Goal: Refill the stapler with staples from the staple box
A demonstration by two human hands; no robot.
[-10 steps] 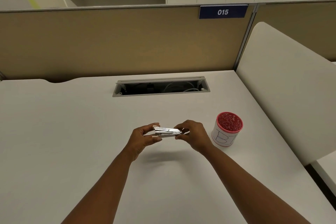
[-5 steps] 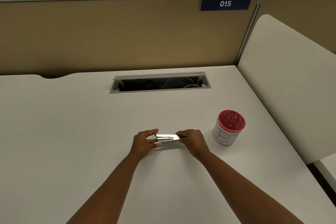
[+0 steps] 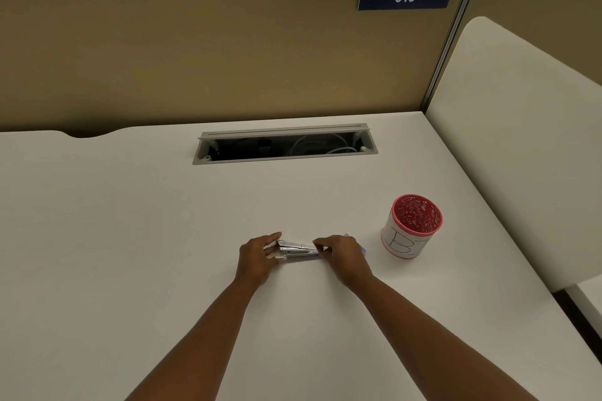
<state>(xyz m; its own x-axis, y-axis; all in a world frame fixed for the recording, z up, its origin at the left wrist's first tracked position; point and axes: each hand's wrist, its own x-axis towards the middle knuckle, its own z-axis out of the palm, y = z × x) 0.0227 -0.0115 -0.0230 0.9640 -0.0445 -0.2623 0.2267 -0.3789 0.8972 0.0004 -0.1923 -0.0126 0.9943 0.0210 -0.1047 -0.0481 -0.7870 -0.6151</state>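
A small silver metal stapler [image 3: 298,249] lies lengthwise on the white desk [image 3: 130,238], held at both ends. My left hand [image 3: 255,262] grips its left end with thumb and fingers. My right hand [image 3: 342,255] covers its right end from above. A small pale-blue edge, possibly the staple box [image 3: 362,249], peeks out behind my right hand; most of it is hidden.
A red pen cup [image 3: 411,227] wrapped in white paper with marker writing stands to the right of my hands. An open cable tray [image 3: 283,144] is cut into the desk farther back. A tan partition [image 3: 228,58] closes the rear and a white panel [image 3: 521,140] the right side.
Both hands have lowered the stapler from above the desk down onto its surface. The camera has tilted further down.
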